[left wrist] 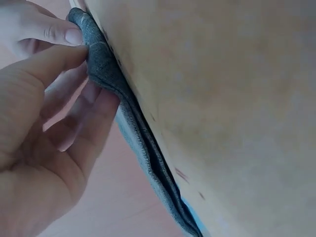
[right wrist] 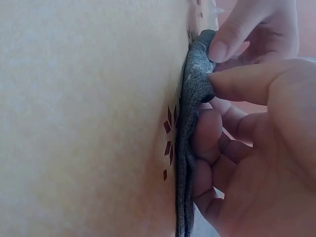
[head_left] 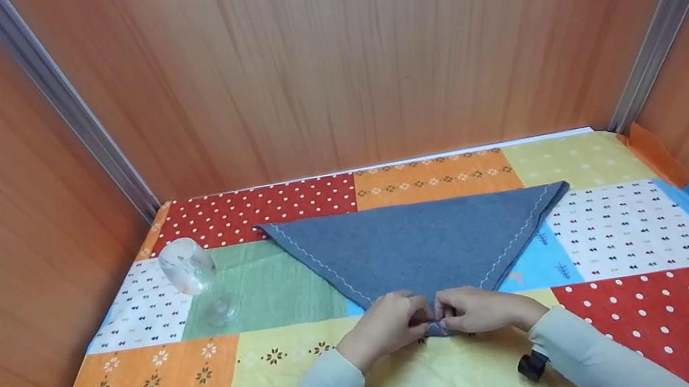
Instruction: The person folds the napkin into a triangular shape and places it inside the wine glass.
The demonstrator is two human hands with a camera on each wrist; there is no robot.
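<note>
Head view: our left grip point(head_left: 383, 325) and right grip point(head_left: 486, 309) pinch the cloth point(head_left: 420, 243) mid-desk point(head_left: 673, 335), at its corner toward the near edge, apparently keeping folded layers together, though fingertips partly hide it.

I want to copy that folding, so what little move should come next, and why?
Perhaps turn the near corner of the gray cloth up and away from the person. The left grip and right grip both pinch the cloth near that corner, while the rest lies spread out, its long edge on the far side.
</note>
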